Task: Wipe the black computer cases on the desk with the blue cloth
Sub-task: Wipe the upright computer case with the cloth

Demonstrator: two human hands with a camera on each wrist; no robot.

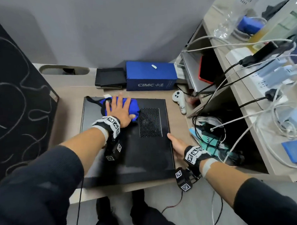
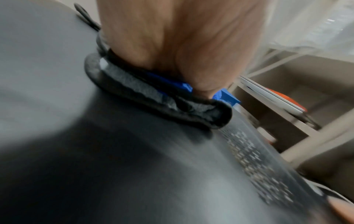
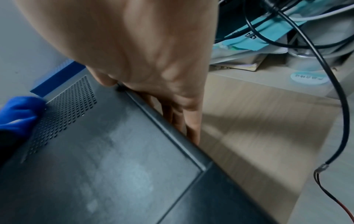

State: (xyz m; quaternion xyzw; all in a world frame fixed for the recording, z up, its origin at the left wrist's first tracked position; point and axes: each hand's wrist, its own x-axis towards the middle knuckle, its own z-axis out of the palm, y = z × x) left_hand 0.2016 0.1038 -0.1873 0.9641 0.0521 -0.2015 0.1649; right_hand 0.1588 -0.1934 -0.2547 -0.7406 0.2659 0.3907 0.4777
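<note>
Two hands at work: left hand (image 1: 120,112) spread flat, pressing bunched blue cloth (image 1: 133,107) at eleven o'clock on flat black metal computer case (image 1: 146,152); right hand (image 1: 177,146) straight-fingered against three o'clock edge, likely steadying.

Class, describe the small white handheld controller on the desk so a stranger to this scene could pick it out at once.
Start at the black computer case lying flat on the desk. Just past its far right corner, in front of the blue CIMC box, lies the white controller. It alone is white and handle-shaped, with dark buttons on its rounded head.
</note>
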